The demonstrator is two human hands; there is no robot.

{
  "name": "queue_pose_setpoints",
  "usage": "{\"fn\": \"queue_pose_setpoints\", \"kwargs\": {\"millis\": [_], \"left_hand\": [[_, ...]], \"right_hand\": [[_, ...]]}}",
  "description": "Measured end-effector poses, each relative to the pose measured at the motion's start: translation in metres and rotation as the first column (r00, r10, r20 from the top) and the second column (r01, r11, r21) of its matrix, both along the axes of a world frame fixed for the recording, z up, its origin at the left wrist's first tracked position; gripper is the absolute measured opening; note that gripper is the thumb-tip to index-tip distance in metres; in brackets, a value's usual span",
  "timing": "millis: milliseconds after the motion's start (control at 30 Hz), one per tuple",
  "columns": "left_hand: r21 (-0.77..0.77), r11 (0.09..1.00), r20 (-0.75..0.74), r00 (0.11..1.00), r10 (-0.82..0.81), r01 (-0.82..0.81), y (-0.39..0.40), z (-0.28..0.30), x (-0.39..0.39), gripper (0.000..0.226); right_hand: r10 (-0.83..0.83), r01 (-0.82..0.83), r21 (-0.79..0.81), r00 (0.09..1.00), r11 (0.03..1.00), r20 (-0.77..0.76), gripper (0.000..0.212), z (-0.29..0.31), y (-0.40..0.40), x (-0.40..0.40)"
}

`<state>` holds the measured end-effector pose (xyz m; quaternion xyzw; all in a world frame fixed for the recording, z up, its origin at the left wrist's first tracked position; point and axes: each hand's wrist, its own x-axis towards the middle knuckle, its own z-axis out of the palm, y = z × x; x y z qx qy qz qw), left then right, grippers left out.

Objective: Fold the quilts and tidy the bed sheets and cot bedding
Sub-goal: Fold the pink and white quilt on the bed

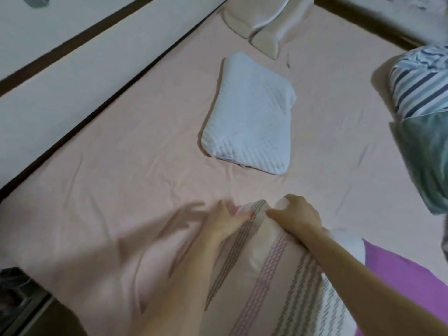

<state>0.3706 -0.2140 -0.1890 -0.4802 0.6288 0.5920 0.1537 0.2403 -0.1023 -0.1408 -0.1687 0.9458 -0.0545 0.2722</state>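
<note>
A pink sheet [135,146] covers the wide bed. At the near edge lies a cream quilt with pink and grey patterned stripes [271,282]. My left hand [225,219] pinches its far end between thumb and fingers. My right hand [295,214] grips the same end just to the right, fingers curled over the bunched cloth. A white quilted pillow [249,115] lies flat in the middle of the bed, apart from both hands.
A beige contoured pillow [264,25] sits at the head of the bed. A striped blue-and-white bundle [421,86] and a green blanket [426,161] lie at the right edge. Purple cloth [400,282] is at the lower right. A dark bed frame [72,122] runs along the left.
</note>
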Motion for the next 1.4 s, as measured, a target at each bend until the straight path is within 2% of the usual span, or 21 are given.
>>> {"fn": "queue_pose_setpoints", "kwargs": {"millis": [100,167,233,300,333,367,400,433,500,567,600,667,733,833,900,967,1100,1200,1267,1333,1400], "left_hand": [[0.007,0.995,0.024,0.995,-0.102,0.102,0.003,-0.01,-0.023,0.092],[0.032,0.982,0.015,0.982,-0.188,0.187,0.009,-0.017,-0.027,0.079],[-0.08,0.959,-0.1,0.955,-0.278,0.271,0.012,-0.018,-0.02,0.047],[-0.149,0.917,-0.158,0.906,-0.392,0.371,0.015,-0.017,-0.028,0.033],[0.016,0.862,-0.179,0.849,-0.497,0.507,0.014,-0.013,-0.028,0.04],[0.23,0.744,-0.238,0.778,-0.582,0.627,0.019,-0.009,-0.026,0.06],[0.263,0.68,-0.212,0.728,-0.652,0.685,0.02,-0.003,-0.023,0.081],[0.197,0.708,-0.164,0.734,-0.659,0.679,0.021,0.0,-0.02,0.08],[-0.12,0.89,-0.26,0.851,-0.457,0.441,0.016,0.001,-0.007,0.071],[-0.011,0.894,-0.278,0.857,-0.434,0.448,0.008,0.008,0.003,0.094],[0.087,0.874,-0.257,0.859,-0.444,0.478,0.003,0.006,-0.005,0.092],[0.271,0.88,-0.233,0.913,-0.334,0.391,-0.004,0.004,-0.012,0.06],[0.252,0.914,-0.109,0.948,-0.299,0.318,-0.01,0.01,-0.028,0.045],[0.136,0.893,0.085,0.893,-0.441,0.428,-0.011,0.028,-0.055,0.086],[0.098,0.846,0.057,0.846,-0.531,0.524,-0.001,0.051,-0.079,0.116],[0.103,0.748,0.067,0.746,-0.663,0.656,0.012,0.067,-0.101,0.118],[0.137,0.485,0.308,0.428,-0.849,0.864,0.039,0.084,-0.144,0.082],[0.128,0.324,0.443,0.238,-0.864,0.938,0.068,0.076,-0.165,0.055],[0.111,0.253,0.482,0.17,-0.859,0.961,0.09,0.066,-0.158,0.059],[0.079,0.182,0.512,0.117,-0.851,0.98,0.097,0.057,-0.142,0.076],[0.084,0.184,0.525,0.113,-0.844,0.979,0.092,0.055,-0.127,0.093]], "right_hand": [[-0.012,-0.003,-0.11,0.991,0.994,-0.135,0.041,-0.01,0.006,0.002],[0.036,-0.051,-0.097,0.989,0.994,-0.144,0.054,-0.016,0.007,-0.002],[0.102,-0.102,0.007,0.995,0.995,-0.018,0.07,-0.021,0.002,-0.008],[0.096,-0.112,0.079,0.978,0.991,0.185,0.076,-0.019,-0.003,-0.015],[0.084,-0.111,0.085,0.957,0.99,0.276,0.077,-0.018,-0.006,-0.017],[0.097,-0.137,0.092,0.934,0.986,0.345,0.077,-0.015,-0.008,-0.02],[0.112,-0.158,0.084,0.909,0.984,0.401,0.073,-0.012,-0.009,-0.022],[0.131,-0.18,0.071,0.888,0.981,0.441,0.066,-0.009,-0.009,-0.026],[0.147,-0.185,0.028,0.853,0.982,0.502,0.052,-0.002,-0.009,-0.027],[0.133,-0.15,-0.012,0.829,0.989,0.543,0.048,0.005,-0.006,-0.026],[0.129,-0.134,-0.031,0.822,0.99,0.555,0.046,0.008,-0.004,-0.025],[0.131,-0.089,-0.103,0.829,0.991,0.543,0.034,0.012,0.006,-0.018],[0.075,0.034,-0.194,0.845,0.98,0.529,0.027,0.021,0.018,-0.011],[-0.207,0.44,-0.184,0.699,0.879,0.685,0.024,0.039,0.03,-0.014],[-0.193,0.447,-0.179,0.667,0.877,0.72,0.023,0.055,0.041,-0.032],[-0.051,0.272,-0.216,0.724,0.938,0.688,0.024,0.071,0.054,-0.051],[0.086,-0.008,-0.128,0.785,0.992,0.613,0.017,0.081,0.103,-0.082],[0.035,0.095,-0.205,0.833,0.974,0.552,0.024,0.068,0.137,-0.067],[-0.018,0.161,-0.35,0.926,0.923,0.377,0.036,0.056,0.155,-0.032],[0.06,0.021,-0.464,0.985,0.886,0.159,0.044,0.048,0.167,0.006],[0.187,-0.172,-0.533,0.982,0.829,-0.026,0.042,0.039,0.173,0.025]]}}
